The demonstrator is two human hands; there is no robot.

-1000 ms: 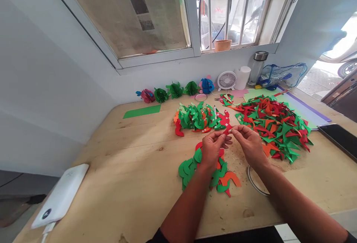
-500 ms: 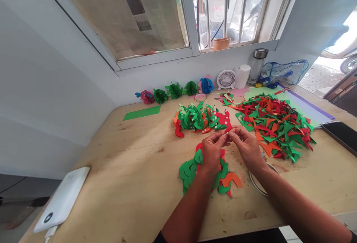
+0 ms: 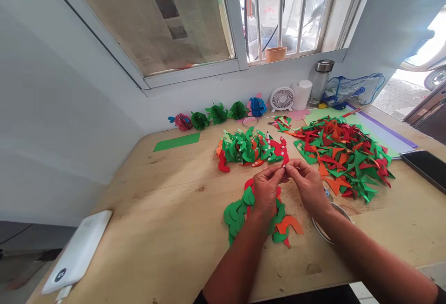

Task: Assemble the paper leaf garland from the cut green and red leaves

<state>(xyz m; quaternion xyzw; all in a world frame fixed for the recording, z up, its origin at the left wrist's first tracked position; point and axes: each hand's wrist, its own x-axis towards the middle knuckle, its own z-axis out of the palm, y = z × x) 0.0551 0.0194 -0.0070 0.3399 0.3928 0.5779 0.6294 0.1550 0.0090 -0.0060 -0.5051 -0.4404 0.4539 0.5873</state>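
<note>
A red paper cutout (image 3: 285, 157) with small white squares on it is pinched at its near end between the fingertips of both hands. My left hand (image 3: 266, 188) is closed, thumb and forefinger pressed together. My right hand (image 3: 306, 183) grips close beside it, thumb against the bent forefinger. Below and partly behind my left wrist lies a pile of curved green, red and orange paper cutouts (image 3: 236, 215). Just beyond the hands is a heap of curled paper pieces (image 3: 244, 146), many bearing white squares. A metal ring (image 3: 322, 237) lies partly under my right forearm.
To the right is a large heap of paper offcuts (image 3: 348, 155), with a phone (image 3: 427, 169) beyond it. Folded paper figures (image 3: 218, 113), a small fan (image 3: 282, 98) and a glass bottle (image 3: 320, 83) line the wall. A white power bank (image 3: 80, 250) sits at left.
Both hands stay together at the red paper cutout, with only slight finger movement. The view has shifted a little; the piles look the same.
</note>
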